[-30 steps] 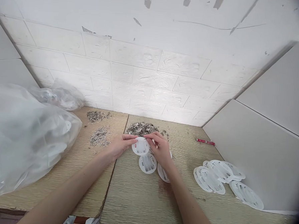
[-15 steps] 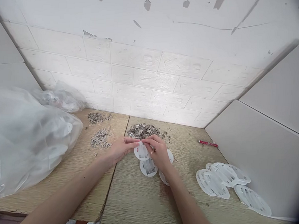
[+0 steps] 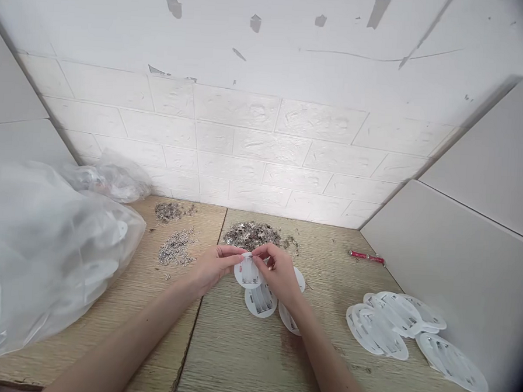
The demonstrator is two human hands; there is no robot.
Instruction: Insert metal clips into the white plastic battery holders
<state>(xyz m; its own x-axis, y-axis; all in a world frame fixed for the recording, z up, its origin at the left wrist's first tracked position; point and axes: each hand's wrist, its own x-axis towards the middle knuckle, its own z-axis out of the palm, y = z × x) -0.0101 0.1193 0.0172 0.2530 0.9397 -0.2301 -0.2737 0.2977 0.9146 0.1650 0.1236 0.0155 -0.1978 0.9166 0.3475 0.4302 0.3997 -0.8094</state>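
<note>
A: State of the hands?

B: The left hand [image 3: 214,268] grips the white disc [image 3: 249,273] at its upper left rim, between thumb and fingers. The right hand [image 3: 280,276] is closed on the upper right edge (any small part under those fingertips is hidden).

A: Position of the disc?

B: In front of the pile of metal pieces [image 3: 249,235], overlapping a second disc [image 3: 260,303] in view.

A: Recommended handling?

B: In my judgement, the left pinch should hold the rim steady while the right fingertips press squarely, close to that support. The thin-looking plastic could flex under a sideways push. Thumbs should stay off the slots, leaving their ends visible.
</note>
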